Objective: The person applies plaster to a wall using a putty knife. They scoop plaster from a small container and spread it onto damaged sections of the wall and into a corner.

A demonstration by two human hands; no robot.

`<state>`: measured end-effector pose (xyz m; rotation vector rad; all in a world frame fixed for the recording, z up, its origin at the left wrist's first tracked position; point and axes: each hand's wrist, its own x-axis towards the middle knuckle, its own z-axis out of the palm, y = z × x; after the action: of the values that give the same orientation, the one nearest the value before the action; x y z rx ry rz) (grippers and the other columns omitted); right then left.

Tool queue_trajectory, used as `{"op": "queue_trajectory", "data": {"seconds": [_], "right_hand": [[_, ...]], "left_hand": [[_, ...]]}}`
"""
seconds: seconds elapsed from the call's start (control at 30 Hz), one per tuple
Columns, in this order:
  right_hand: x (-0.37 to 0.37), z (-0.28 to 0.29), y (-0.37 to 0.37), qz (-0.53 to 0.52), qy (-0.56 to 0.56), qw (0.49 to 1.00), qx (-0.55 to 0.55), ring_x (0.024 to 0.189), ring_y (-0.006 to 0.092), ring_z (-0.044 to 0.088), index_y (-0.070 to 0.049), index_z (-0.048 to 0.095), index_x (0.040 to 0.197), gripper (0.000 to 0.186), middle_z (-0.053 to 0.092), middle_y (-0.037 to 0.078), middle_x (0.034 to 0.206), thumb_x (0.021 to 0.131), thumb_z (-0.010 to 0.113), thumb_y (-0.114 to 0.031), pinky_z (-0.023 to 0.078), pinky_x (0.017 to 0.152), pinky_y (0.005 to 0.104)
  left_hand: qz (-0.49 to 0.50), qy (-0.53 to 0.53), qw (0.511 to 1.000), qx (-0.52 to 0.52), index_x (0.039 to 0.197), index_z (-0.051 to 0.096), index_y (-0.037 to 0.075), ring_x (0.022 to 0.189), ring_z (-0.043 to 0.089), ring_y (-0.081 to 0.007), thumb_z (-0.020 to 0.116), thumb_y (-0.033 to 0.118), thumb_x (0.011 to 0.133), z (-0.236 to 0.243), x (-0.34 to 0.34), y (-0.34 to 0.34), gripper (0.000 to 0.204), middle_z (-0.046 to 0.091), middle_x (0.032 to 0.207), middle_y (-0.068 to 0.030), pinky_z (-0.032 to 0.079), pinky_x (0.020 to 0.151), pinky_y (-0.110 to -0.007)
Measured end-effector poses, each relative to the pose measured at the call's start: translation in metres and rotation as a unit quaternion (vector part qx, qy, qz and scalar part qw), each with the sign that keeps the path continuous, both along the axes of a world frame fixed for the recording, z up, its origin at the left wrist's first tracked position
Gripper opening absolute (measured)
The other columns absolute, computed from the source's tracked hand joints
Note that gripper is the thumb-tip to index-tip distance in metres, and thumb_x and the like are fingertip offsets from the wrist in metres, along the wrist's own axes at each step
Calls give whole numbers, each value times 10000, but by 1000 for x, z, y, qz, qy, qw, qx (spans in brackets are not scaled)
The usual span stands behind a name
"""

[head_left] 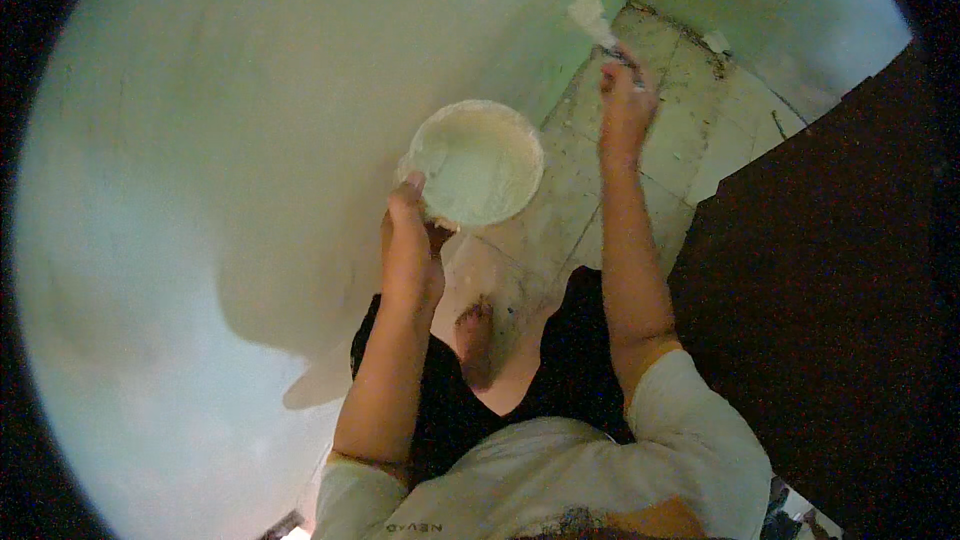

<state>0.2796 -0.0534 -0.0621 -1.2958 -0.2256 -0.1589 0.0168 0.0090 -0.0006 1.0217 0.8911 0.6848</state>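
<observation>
A round bucket (533, 165) with pale paint (480, 175) in it hangs in front of me, its rim smeared with paint. My left hand (408, 212) grips the bucket's near left side, thumb over the rim and the other fingers mostly hidden beneath. Farther off to the right, my right hand (628, 115) is closed round the handle of a paintbrush (590, 15). The brush's wide, pale bristles point up and left, close to the painted wall (520, 50), and I cannot tell whether they touch it.
Wall surface fills the left side, and another wall (780, 0) meets it at the far corner. Dirty floor tiles (570, 210) with debris along the wall base lie below. A large dark brown panel (810, 270) stands close on the right. My bare foot (475, 340) is on the floor.
</observation>
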Motion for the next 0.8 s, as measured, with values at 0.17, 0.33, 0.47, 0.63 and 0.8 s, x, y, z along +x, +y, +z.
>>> {"op": "queue_trajectory", "data": {"seconds": [0.17,0.33,0.47,0.63,0.8], "right_hand": [[-36,71,-94,13,50,992,117,582,81,540,-13,684,1058,277,641,26,748,904,610,-230,398,503,203],[-92,121,-132,-28,12,999,22,619,105,550,28,665,971,237,633,80,788,884,582,-176,379,494,209],[-118,131,-136,35,-17,985,-170,631,104,584,13,671,900,189,639,59,752,877,601,-161,409,511,218],[-120,124,-119,87,-141,950,-265,585,87,531,9,671,868,181,638,37,711,877,639,-169,416,565,212],[-111,107,-107,67,-79,948,-301,570,103,576,8,678,889,202,639,58,684,890,608,-181,451,520,240]], "left_hand": [[-34,-8,999,16,1185,548,-12,975,577,-200,504,431,915,-2,19,-2,521,607,1095,-108,459,849,-346],[-56,-16,998,32,1178,563,-22,982,592,-214,502,424,917,-21,43,13,520,617,1094,-113,467,870,-354],[-73,-17,996,54,1189,564,-26,967,603,-219,504,410,918,-23,56,10,517,625,1088,-120,472,874,-356],[-87,-4,989,116,1171,592,-20,929,608,-206,502,357,937,-24,61,1,453,644,1033,-116,478,851,-343],[-66,6,975,214,1133,609,-42,884,595,-178,528,310,942,-52,68,12,409,652,966,-103,471,816,-318]]}}
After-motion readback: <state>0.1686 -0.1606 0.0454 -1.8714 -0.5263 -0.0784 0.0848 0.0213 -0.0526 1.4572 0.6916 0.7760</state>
